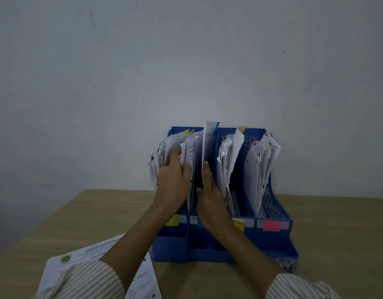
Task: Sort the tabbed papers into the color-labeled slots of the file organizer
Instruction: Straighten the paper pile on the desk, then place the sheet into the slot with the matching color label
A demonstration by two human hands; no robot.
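Left hand (173,180) curls round papers (187,152) in the blue organizer (272,240); just right of it, the right hand (210,190), fingers straight, presses a blue-tabbed sheet (208,143).

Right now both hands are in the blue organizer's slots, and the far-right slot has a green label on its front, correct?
Not quite. In the head view the far-right slot's label is pink, not green. The rest holds: the left hand and right hand are both in among the papers in the blue organizer.
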